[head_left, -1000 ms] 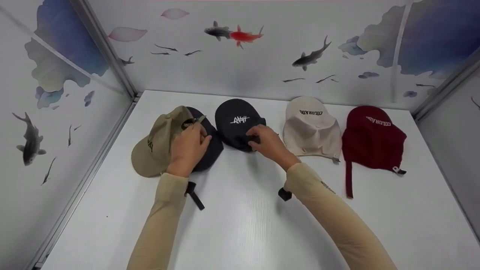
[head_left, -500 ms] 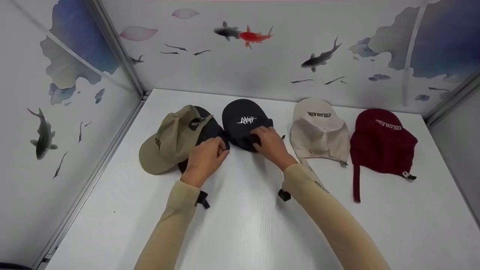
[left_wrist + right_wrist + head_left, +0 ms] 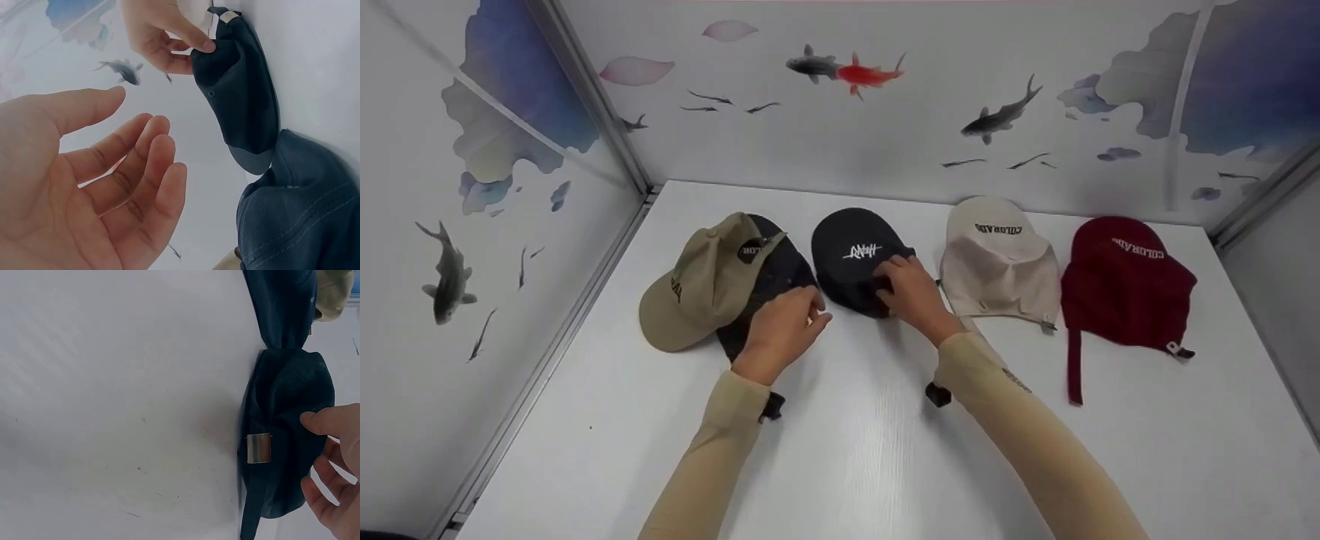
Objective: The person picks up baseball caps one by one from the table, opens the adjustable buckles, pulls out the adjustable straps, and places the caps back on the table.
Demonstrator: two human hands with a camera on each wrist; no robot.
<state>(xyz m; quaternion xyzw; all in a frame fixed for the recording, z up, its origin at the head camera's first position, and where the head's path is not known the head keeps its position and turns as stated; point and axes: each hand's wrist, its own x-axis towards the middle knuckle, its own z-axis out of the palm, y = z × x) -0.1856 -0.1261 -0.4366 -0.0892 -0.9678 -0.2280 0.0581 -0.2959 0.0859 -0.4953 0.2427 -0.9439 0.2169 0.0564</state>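
Observation:
In the head view, a black cap (image 3: 847, 236) with white lettering lies mid-table. My right hand (image 3: 916, 298) pinches its near edge between thumb and fingers, as the left wrist view also shows on the black cap (image 3: 242, 95). A metal buckle (image 3: 259, 448) and strap show on that cap in the right wrist view. My left hand (image 3: 784, 328) hovers over the near part of a dark navy cap (image 3: 789, 271). Its fingers are loosely bent and hold nothing, seen plainly on the left hand (image 3: 112, 180) in the left wrist view. A tan cap (image 3: 705, 285) partly covers the navy one.
To the right of the black cap lie a cream cap (image 3: 997, 262) and a dark red cap (image 3: 1129, 289), its strap trailing toward me. All sit along the back of a white table (image 3: 855, 465). Printed wall panels (image 3: 885, 135) enclose the back and sides.
My left hand has left the tan cap's strap side and moved right and toward me. The black cap has shifted slightly toward me and to the right with my right hand.

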